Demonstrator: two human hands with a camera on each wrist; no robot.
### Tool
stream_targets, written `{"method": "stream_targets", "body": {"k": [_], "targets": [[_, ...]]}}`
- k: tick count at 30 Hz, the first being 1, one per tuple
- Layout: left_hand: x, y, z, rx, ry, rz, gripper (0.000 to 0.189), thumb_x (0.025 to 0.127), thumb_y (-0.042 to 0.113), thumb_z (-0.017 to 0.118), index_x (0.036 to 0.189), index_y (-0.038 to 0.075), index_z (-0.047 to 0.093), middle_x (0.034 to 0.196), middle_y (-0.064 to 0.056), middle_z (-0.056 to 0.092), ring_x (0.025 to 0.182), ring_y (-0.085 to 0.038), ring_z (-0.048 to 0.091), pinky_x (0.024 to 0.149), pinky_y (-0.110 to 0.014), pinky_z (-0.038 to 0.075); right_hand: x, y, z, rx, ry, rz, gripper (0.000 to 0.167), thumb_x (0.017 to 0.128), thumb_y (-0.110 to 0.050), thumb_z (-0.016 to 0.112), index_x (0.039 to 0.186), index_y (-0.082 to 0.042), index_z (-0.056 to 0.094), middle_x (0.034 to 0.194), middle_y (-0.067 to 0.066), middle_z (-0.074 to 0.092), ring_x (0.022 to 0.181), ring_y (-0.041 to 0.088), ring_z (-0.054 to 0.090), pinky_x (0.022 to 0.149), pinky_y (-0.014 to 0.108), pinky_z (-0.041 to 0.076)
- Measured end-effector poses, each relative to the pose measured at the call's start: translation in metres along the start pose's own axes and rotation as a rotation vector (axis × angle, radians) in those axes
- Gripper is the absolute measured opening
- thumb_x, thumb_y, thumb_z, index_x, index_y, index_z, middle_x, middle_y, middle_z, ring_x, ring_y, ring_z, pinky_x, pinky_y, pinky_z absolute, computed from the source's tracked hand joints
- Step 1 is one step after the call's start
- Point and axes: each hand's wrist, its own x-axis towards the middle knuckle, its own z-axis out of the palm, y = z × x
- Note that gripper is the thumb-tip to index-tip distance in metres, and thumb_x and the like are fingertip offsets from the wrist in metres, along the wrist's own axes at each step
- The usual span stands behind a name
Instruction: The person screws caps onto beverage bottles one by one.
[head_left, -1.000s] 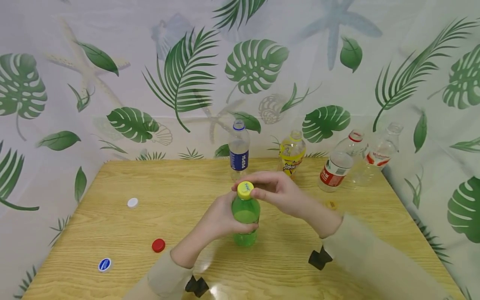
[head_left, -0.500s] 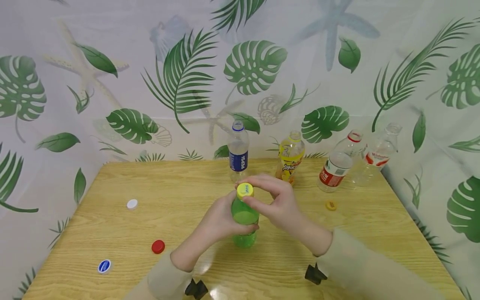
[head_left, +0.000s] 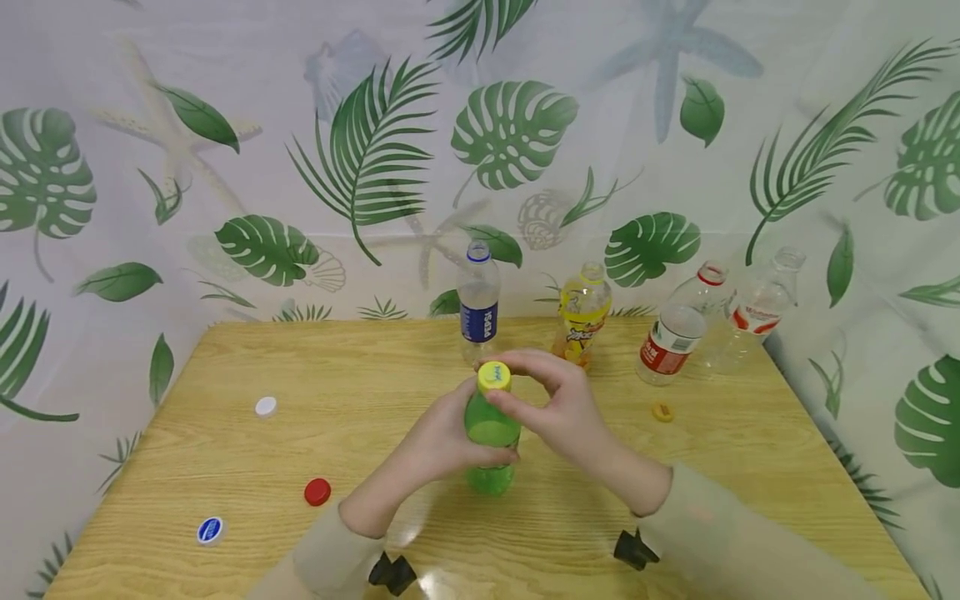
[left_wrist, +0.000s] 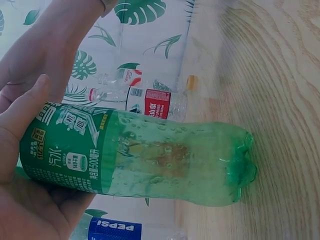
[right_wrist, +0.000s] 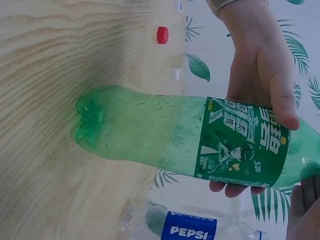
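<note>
A green plastic soda bottle stands on the wooden table in the head view, with a yellow cap on its mouth. My left hand grips the bottle round its labelled middle; the left wrist view shows the thumb across the label. At the top, my right hand pinches the yellow cap between thumb and fingers. The right wrist view shows the bottle with droplets inside and its base at the table, while only the edge of my right hand appears there.
Uncapped bottles stand along the back: a Pepsi bottle, a yellow-labelled bottle, a red-and-white-labelled bottle and a clear bottle. Loose caps are white, red, blue-and-white and orange-yellow.
My right hand has turned about the cap, its thumb coming round from the right side to the front, and its forearm has dropped lower. The left hand and bottle stay nearly still.
</note>
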Motion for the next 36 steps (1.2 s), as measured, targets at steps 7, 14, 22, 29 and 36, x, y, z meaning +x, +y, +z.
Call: {"method": "stream_targets", "body": {"k": [7, 14, 22, 29, 36], "targets": [[0.001, -0.002, 0.000, -0.078, -0.038, 0.038, 0.082, 0.083, 0.010, 0.092, 0.149, 0.005, 0.043, 0.133, -0.017, 0.068, 0.120, -0.037, 0.070, 0.102, -0.047, 0.060, -0.012, 0.005, -0.008, -0.097, -0.085, 0.169, 0.040, 0.091, 0.000, 0.081, 0.130, 0.000, 0.072, 0.132, 0.017, 0.074, 0.129, 0.029, 0.068, 0.115, 0.055, 0.051], [0.002, -0.006, -0.003, -0.067, -0.064, 0.060, 0.076, 0.085, 0.009, 0.089, 0.145, 0.002, 0.043, 0.129, -0.020, 0.068, 0.114, -0.030, 0.072, 0.098, -0.035, 0.061, -0.022, 0.014, -0.012, -0.211, -0.114, 0.119, 0.049, 0.086, -0.005, 0.087, 0.132, -0.002, 0.071, 0.136, 0.013, 0.072, 0.129, 0.034, 0.067, 0.112, 0.051, 0.054], [0.003, -0.008, -0.009, -0.090, -0.099, 0.075, 0.075, 0.087, 0.008, 0.088, 0.144, -0.001, 0.041, 0.126, -0.022, 0.068, 0.110, -0.024, 0.071, 0.096, -0.031, 0.060, -0.023, 0.016, -0.012, -0.340, -0.143, 0.093, 0.060, 0.080, -0.014, 0.094, 0.134, -0.004, 0.070, 0.135, 0.012, 0.073, 0.123, 0.031, 0.070, 0.105, 0.050, 0.058], [0.005, -0.011, -0.015, -0.082, -0.092, 0.053, 0.076, 0.084, 0.011, 0.091, 0.145, 0.003, 0.046, 0.124, -0.018, 0.069, 0.106, -0.018, 0.068, 0.094, -0.031, 0.058, -0.023, 0.017, -0.007, -0.345, -0.119, 0.102, 0.057, 0.080, -0.015, 0.094, 0.130, -0.001, 0.072, 0.129, 0.014, 0.075, 0.114, 0.030, 0.074, 0.100, 0.046, 0.062], [0.005, -0.013, -0.022, -0.014, -0.045, 0.057, 0.068, 0.086, 0.018, 0.090, 0.144, 0.004, 0.058, 0.124, -0.013, 0.073, 0.108, -0.019, 0.071, 0.099, -0.035, 0.059, -0.015, 0.014, -0.006, -0.322, -0.120, 0.163, 0.054, 0.082, -0.016, 0.093, 0.129, 0.000, 0.073, 0.127, 0.014, 0.076, 0.114, 0.030, 0.075, 0.101, 0.046, 0.061]]}}
